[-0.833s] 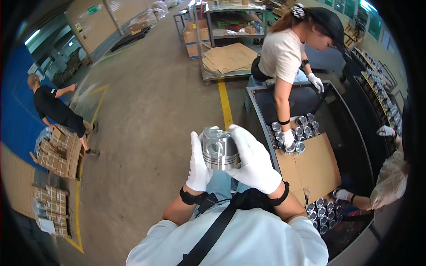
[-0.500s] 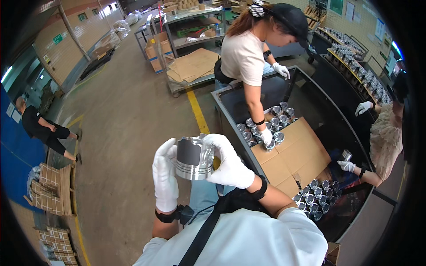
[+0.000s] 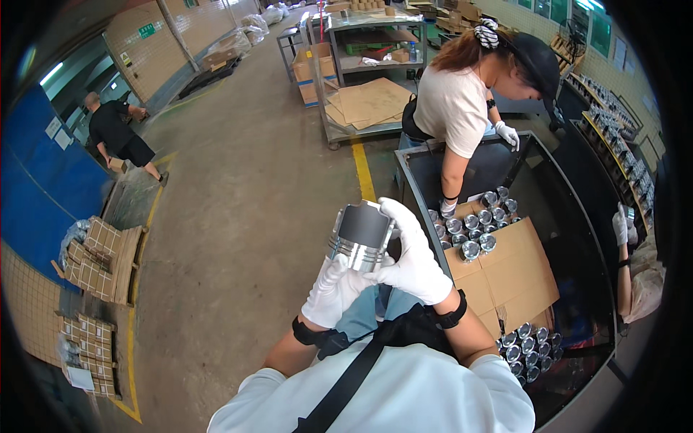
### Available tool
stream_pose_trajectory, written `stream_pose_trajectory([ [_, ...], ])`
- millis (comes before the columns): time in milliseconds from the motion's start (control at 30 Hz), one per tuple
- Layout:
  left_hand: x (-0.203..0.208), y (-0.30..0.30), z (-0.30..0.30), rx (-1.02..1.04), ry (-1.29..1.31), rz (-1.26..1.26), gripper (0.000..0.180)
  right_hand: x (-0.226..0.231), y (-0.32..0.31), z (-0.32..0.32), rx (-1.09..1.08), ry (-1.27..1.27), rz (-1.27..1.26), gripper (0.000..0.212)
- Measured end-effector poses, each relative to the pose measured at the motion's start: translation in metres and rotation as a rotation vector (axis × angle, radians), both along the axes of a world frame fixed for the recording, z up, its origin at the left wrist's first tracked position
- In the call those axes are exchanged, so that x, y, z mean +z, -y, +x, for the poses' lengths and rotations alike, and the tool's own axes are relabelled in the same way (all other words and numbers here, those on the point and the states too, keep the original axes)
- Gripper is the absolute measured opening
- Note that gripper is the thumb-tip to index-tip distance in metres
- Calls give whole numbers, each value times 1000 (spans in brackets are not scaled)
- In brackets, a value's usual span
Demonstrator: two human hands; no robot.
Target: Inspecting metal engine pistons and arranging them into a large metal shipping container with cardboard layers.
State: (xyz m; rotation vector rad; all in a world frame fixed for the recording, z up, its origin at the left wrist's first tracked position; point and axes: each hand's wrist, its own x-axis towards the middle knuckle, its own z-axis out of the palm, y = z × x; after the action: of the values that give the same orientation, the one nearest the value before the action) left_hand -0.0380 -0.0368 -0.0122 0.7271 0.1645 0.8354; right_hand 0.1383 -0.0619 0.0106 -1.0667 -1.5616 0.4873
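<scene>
In front of my chest I hold a silver metal piston (image 3: 362, 229) with a dark grey patch on its side and ring grooves along its lower part. My left hand (image 3: 333, 290), in a white glove, grips it from below with curled fingers. My right hand (image 3: 413, 261), gloved too, closes on its right side, the fingers reaching up to the top edge. To the right of my hands, a black metal bin (image 3: 586, 216) contains several pistons (image 3: 471, 250) in rows, a cardboard sheet (image 3: 516, 270) and another group of pistons (image 3: 530, 350) at its near end.
A co-worker (image 3: 458, 108) leans over the bin, one gloved hand (image 3: 448, 209) among the pistons. Another person's gloved hand (image 3: 621, 224) is at the far right. A metal cart (image 3: 375, 130) stands behind. Boxes on a pallet (image 3: 108, 252) and a walking person (image 3: 119, 133) are left.
My left hand has moved from the piston's left side to beneath it, and the piston is tilted. The co-worker's hand has shifted among the pistons. My view has swung left.
</scene>
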Motion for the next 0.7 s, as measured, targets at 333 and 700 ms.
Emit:
stream_pose_trajectory([
  [333, -10, -11, -1, 527, -244, 328, 96, 7, -2, -6, 36, 139, -4, 107],
  [700, 5, -3, -6, 622, -226, 566, 104, 10, -10, -15, -13, 46, 89, 87],
])
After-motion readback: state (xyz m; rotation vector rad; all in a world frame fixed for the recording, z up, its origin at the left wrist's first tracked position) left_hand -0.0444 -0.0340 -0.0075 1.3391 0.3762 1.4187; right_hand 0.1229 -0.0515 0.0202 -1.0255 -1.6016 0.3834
